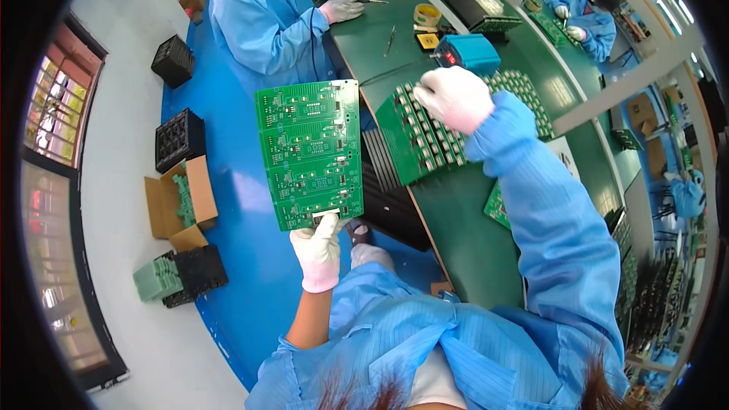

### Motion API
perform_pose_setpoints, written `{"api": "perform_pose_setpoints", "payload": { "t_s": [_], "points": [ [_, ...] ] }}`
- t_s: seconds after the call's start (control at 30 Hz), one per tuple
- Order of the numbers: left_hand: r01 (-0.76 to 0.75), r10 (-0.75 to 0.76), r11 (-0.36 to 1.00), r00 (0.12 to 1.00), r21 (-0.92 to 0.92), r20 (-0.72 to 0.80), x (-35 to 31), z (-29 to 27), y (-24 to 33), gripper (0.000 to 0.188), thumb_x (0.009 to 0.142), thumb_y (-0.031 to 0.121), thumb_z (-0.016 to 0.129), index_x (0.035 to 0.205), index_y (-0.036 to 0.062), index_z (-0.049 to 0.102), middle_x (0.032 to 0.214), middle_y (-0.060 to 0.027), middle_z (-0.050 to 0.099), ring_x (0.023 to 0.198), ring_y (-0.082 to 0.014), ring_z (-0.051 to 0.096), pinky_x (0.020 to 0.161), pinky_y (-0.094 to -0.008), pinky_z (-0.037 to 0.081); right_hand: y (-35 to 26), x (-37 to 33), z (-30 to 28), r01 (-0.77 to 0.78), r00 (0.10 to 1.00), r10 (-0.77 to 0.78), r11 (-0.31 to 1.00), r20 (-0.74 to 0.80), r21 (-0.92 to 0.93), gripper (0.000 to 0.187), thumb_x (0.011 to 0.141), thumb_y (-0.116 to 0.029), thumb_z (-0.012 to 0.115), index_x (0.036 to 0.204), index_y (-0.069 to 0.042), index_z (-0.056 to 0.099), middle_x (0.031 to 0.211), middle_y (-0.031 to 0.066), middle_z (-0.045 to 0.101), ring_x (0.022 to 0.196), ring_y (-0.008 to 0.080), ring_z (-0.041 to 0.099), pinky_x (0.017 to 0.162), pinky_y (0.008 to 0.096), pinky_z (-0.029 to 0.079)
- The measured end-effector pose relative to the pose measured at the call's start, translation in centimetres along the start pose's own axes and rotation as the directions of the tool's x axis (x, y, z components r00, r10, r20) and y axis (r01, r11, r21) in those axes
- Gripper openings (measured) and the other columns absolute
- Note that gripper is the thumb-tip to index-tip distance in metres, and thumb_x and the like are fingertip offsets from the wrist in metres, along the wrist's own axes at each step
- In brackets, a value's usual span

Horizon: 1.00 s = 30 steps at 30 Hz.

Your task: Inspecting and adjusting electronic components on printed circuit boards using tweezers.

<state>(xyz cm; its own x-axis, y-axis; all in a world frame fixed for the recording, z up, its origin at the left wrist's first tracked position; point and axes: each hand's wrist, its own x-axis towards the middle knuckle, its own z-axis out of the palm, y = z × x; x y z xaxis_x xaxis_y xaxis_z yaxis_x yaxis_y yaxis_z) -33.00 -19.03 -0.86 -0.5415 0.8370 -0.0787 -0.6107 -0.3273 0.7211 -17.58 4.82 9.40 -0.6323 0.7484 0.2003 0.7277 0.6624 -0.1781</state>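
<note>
A green circuit panel (310, 156) is hanging in the air left of the work surface (463, 247), its populated face turning up toward the camera. The left grip (316, 254), in a white glove, is pinching the panel's lower edge, thumb lying on the front face and the fingers mostly hiding behind. The right grip (456, 99), also gloved, is hovering or resting over a component-laden board (395, 133) on the surface; its fingers are bunching close together, and I cannot tell whether they are holding a part or touching the rows. A blue control box (478, 53) with a red display is sitting just beyond the right glove, and a yellow sponge tray (427, 42) and a round yellow tub (427, 15) are standing near it. Farther up the surface, a co-worker (258, 19) in blue is holding a corded tool (373, 1). On the blue floor (258, 296) to the left, a cardboard box (159, 209) is holding pale green pieces, and a black crate (180, 140) is standing just behind it.
</note>
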Motion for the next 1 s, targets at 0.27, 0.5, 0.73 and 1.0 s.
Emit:
{"api": "perform_pose_setpoints", "payload": {
  "t_s": [0.27,0.5,0.73,1.0],
  "points": [
    [-0.128,0.126,0.992,0.977,0.0,-0.172,9.2,-3.6,3.7,0.038,0.078,-0.009,0.058,0.115,-0.0016,0.052,0.1,-0.0122,0.062,0.081,-0.0206,0.061,0.077,-0.0372,0.052,8.7,19.7,14.9,-0.242,0.889,0.301,0.948,0.344,-0.205,0.03,0.078,-0.027,0.049,0.084,-0.002,0.065,0.086,0.0194,0.066,0.083,0.0375,0.062,0.077,0.0434,0.05],
    [-0.115,0.138,0.99,0.912,0.082,-0.385,12.1,-7.7,4.2,0.044,0.075,-0.013,0.057,0.117,-0.0005,0.052,0.101,-0.0118,0.062,0.082,-0.0198,0.061,0.075,-0.0312,0.05,11.6,26.5,23.4,-0.116,0.873,0.308,0.884,0.378,-0.453,0.028,0.078,-0.021,0.055,0.097,-0.002,0.064,0.099,0.0199,0.063,0.093,0.035,0.061,0.081,0.0417,0.05],
    [0.001,0.009,1.0,0.909,0.025,-0.416,15.2,-5.7,5.0,0.029,0.074,-0.009,0.06,0.102,-0.0032,0.059,0.088,-0.0113,0.065,0.064,-0.0158,0.058,0.056,-0.0256,0.049,13.0,25.8,23.2,-0.498,0.68,0.606,0.794,0.412,-0.348,0.033,0.076,-0.025,0.056,0.098,-0.001,0.064,0.096,0.018,0.065,0.092,0.0321,0.062,0.081,0.0368,0.049],
    [0.174,-0.16,0.978,0.979,0.113,-0.123,14.8,-1.5,3.5,0.028,0.074,-0.009,0.062,0.101,-0.0022,0.059,0.089,-0.0095,0.065,0.07,-0.0158,0.061,0.057,-0.0247,0.05,3.5,16.3,3.4,-0.292,0.849,0.142,0.929,0.509,0.228,0.022,0.08,-0.011,0.047,0.098,0.0,0.052,0.074,0.0073,0.053,0.066,0.0124,0.05,0.059,0.0235,0.04]
  ]
}}
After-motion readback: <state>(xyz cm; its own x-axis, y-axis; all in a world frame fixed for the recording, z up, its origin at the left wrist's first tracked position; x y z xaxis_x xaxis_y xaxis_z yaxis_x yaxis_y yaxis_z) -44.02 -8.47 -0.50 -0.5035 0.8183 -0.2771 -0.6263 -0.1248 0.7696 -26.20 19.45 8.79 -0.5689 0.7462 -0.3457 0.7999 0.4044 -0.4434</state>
